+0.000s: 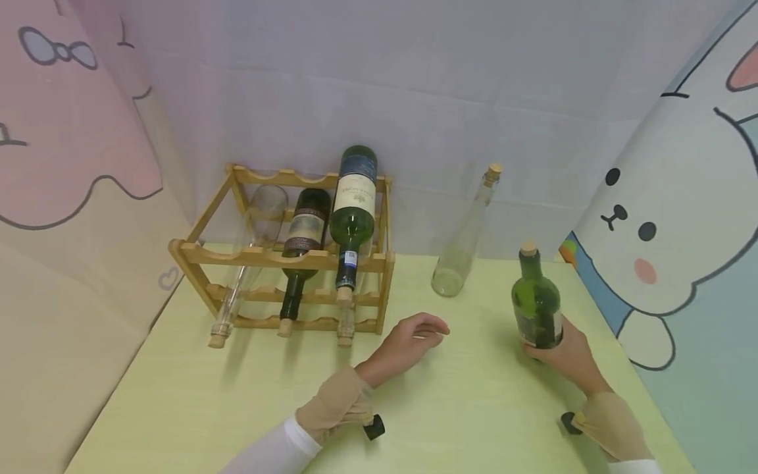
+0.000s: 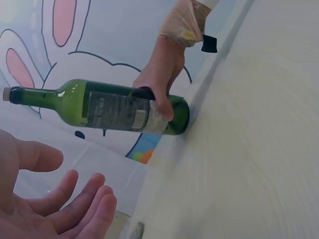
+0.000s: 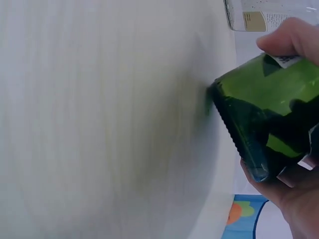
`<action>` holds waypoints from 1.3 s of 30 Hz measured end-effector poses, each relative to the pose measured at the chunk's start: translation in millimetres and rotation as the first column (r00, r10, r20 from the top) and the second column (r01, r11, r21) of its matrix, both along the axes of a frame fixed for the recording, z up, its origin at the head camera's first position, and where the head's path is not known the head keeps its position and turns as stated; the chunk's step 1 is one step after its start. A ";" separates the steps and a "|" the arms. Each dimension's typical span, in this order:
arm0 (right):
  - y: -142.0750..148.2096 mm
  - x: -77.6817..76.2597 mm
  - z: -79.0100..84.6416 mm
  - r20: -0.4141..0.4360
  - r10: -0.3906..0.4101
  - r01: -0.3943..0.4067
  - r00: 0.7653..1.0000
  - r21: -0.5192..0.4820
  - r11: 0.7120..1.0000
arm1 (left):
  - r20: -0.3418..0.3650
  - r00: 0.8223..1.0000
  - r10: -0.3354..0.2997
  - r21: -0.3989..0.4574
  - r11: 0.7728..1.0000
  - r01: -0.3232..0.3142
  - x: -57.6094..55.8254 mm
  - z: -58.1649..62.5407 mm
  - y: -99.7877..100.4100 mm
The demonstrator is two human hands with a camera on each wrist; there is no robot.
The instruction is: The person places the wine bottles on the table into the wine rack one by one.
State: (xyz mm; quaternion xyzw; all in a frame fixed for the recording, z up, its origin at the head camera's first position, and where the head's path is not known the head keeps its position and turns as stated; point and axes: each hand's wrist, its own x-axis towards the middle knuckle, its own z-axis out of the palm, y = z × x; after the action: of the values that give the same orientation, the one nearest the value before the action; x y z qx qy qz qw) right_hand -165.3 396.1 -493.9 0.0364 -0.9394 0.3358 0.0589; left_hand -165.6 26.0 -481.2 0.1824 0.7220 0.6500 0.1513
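Observation:
My right hand [image 1: 570, 355] grips a green wine bottle [image 1: 535, 299] low on its body, at the right of the table. The corked neck points up. In the right wrist view the base of the bottle [image 3: 269, 114] tilts over the tabletop; whether its edge touches, I cannot tell. My left hand [image 1: 410, 342] hovers above the table in front of the rack, fingers loosely bent and holding nothing. The left wrist view shows this hand [image 2: 60, 199] with its thumb apart from the fingers, away from the green bottle [image 2: 119, 109].
A wooden wine rack [image 1: 284, 257] stands at the back left. It holds a clear bottle [image 1: 235, 293], a dark bottle [image 1: 306, 227], a green bottle with a cream label [image 1: 355, 191] and a clear neck [image 1: 346, 321] below that. A corked clear bottle [image 1: 460, 253] stands right of it.

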 end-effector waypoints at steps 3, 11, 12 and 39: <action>2.3 3.8 4.4 -0.025 0.047 -0.045 0.999 0.048 0.998 | 0.037 0.999 0.001 0.078 0.997 -0.004 -2.3 1.5 -5.7; 4.3 14.8 18.5 0.019 0.169 -0.170 0.985 0.155 0.973 | 0.116 0.993 -0.034 0.185 0.983 0.012 -8.7 6.9 -16.5; 3.3 15.5 20.6 0.037 0.189 -0.192 0.981 0.156 0.969 | 0.132 0.991 -0.037 0.184 0.983 0.012 -9.2 7.6 -18.2; -31.4 20.4 73.3 0.150 0.413 -0.432 0.898 0.470 0.770 | 0.251 0.844 -0.475 -0.085 0.857 0.508 15.6 36.7 -22.8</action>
State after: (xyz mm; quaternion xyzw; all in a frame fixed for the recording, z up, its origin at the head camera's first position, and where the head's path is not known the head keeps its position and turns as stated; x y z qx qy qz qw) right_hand -144.9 364.6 -420.6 0.2540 -0.9618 0.0906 -0.0469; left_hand -150.0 3.1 -444.5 0.2764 0.6759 0.5499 0.4055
